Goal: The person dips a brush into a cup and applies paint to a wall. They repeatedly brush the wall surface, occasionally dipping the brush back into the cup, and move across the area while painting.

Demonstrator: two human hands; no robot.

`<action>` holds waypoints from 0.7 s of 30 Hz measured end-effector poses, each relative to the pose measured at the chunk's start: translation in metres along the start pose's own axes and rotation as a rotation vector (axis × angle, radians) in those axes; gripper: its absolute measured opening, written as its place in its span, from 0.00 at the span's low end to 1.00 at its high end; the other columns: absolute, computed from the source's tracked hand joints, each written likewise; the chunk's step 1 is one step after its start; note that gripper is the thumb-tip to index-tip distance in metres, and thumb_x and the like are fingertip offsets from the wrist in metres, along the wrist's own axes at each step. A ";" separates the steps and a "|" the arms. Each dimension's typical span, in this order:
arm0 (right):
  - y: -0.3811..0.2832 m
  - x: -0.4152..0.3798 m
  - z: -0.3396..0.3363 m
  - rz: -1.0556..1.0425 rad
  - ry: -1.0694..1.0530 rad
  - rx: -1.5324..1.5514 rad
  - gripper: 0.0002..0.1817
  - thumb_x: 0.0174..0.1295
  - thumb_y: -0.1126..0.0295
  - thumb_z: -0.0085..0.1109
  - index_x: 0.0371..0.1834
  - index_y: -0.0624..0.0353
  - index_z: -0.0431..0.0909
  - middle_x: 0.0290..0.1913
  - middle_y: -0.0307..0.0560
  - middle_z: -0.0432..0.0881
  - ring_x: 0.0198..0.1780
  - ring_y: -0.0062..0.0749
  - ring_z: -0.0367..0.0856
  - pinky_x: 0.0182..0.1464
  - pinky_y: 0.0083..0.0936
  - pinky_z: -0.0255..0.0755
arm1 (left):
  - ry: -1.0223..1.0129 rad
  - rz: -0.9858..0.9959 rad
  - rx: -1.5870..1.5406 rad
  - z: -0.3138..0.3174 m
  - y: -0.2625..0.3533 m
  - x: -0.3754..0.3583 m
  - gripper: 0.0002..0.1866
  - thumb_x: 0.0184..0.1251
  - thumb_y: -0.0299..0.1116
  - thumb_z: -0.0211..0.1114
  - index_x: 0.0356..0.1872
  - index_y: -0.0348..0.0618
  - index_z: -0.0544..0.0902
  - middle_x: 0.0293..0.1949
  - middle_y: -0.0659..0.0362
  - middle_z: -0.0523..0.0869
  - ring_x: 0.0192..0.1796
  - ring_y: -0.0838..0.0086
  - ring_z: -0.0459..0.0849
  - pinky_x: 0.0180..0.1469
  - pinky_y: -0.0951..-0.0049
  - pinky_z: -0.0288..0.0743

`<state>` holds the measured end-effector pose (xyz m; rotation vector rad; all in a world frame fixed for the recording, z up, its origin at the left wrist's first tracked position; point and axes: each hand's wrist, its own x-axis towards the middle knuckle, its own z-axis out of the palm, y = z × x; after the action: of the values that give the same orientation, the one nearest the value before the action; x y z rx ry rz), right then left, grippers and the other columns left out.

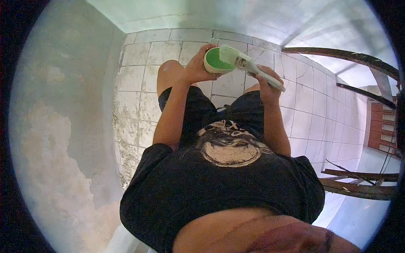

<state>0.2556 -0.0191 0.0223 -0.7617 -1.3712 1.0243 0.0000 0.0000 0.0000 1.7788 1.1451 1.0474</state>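
Note:
My left hand [197,66] is wrapped around the side of a pale round cup [214,71], tilted so its mouth faces me. Bright green paint [214,58] shows inside. A wide paintbrush [253,67] is gripped by its light handle in my right hand [266,81]. Its bristles, coated in pale green, lie over the right part of the cup's mouth and overlap the rim in this view. Both hands are held out in front of my knees, above the floor.
White floor tiles [225,84] lie below, dirty and stained along the left. A patchy wall [63,139] rises at the left, and a pale green wall [168,14] stands ahead. At the right are dark beams [350,55], more beams [358,189] and a reddish-brown slatted piece [379,126].

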 end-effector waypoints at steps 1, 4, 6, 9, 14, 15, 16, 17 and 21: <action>-0.004 0.002 0.001 0.019 -0.021 -0.090 0.12 0.57 0.74 0.60 0.43 0.66 0.78 0.39 0.52 0.82 0.41 0.35 0.82 0.46 0.27 0.76 | 0.012 0.020 -0.012 0.001 -0.005 0.000 0.48 0.34 0.34 0.78 0.61 0.45 0.59 0.56 0.51 0.72 0.58 0.60 0.72 0.61 0.66 0.65; -0.007 0.001 0.002 -0.003 -0.017 -0.116 0.11 0.55 0.77 0.60 0.41 0.67 0.78 0.38 0.51 0.82 0.41 0.33 0.82 0.43 0.25 0.76 | 0.031 0.058 -0.055 0.008 -0.012 0.002 0.48 0.32 0.33 0.78 0.60 0.44 0.60 0.54 0.52 0.73 0.58 0.60 0.73 0.61 0.67 0.66; -0.003 0.005 0.005 -0.047 0.006 -0.033 0.10 0.55 0.77 0.60 0.41 0.67 0.79 0.37 0.51 0.82 0.40 0.32 0.82 0.42 0.24 0.75 | 0.038 0.071 -0.069 0.006 -0.016 0.006 0.48 0.32 0.33 0.78 0.60 0.44 0.60 0.54 0.51 0.73 0.58 0.60 0.73 0.60 0.67 0.66; 0.004 0.004 0.001 0.058 0.017 -0.119 0.10 0.55 0.75 0.60 0.40 0.67 0.79 0.36 0.50 0.82 0.38 0.32 0.82 0.42 0.24 0.75 | 0.022 0.038 -0.089 0.011 -0.022 0.009 0.48 0.31 0.33 0.78 0.60 0.44 0.60 0.53 0.51 0.73 0.57 0.59 0.73 0.60 0.66 0.66; 0.026 -0.005 -0.010 0.088 0.011 -0.126 0.12 0.59 0.76 0.57 0.44 0.72 0.75 0.42 0.56 0.79 0.45 0.42 0.80 0.47 0.40 0.79 | -0.006 -0.027 -0.071 0.020 -0.033 0.008 0.50 0.30 0.33 0.78 0.60 0.43 0.59 0.54 0.53 0.73 0.57 0.63 0.73 0.59 0.66 0.67; 0.030 -0.005 -0.012 0.090 0.033 -0.094 0.12 0.60 0.75 0.57 0.44 0.72 0.75 0.42 0.57 0.79 0.44 0.42 0.80 0.47 0.40 0.79 | -0.010 -0.004 -0.064 0.023 -0.040 0.011 0.50 0.30 0.33 0.78 0.60 0.43 0.59 0.54 0.53 0.73 0.57 0.63 0.73 0.59 0.66 0.67; 0.036 -0.008 -0.011 0.150 0.106 -0.024 0.12 0.60 0.75 0.55 0.45 0.71 0.73 0.43 0.56 0.78 0.45 0.41 0.80 0.48 0.39 0.78 | -0.019 0.025 -0.055 0.026 -0.046 0.011 0.52 0.30 0.35 0.80 0.62 0.44 0.57 0.55 0.54 0.73 0.58 0.65 0.72 0.60 0.66 0.67; 0.040 -0.010 -0.011 0.121 0.116 -0.024 0.12 0.60 0.75 0.55 0.45 0.71 0.73 0.43 0.56 0.78 0.45 0.41 0.80 0.48 0.39 0.78 | -0.029 0.059 -0.045 0.031 -0.052 0.013 0.54 0.31 0.37 0.81 0.63 0.46 0.55 0.56 0.56 0.72 0.59 0.67 0.72 0.60 0.67 0.67; 0.049 -0.012 -0.018 0.261 0.292 0.393 0.13 0.61 0.74 0.52 0.48 0.68 0.70 0.44 0.52 0.77 0.46 0.38 0.78 0.50 0.37 0.76 | -0.052 -0.037 -0.270 0.063 -0.062 0.016 0.55 0.30 0.38 0.82 0.63 0.46 0.55 0.57 0.55 0.71 0.60 0.66 0.71 0.61 0.64 0.67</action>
<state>0.2677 -0.0087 -0.0285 -0.7684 -0.8003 1.2825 0.0418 0.0235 -0.0756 1.5575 0.9523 1.0727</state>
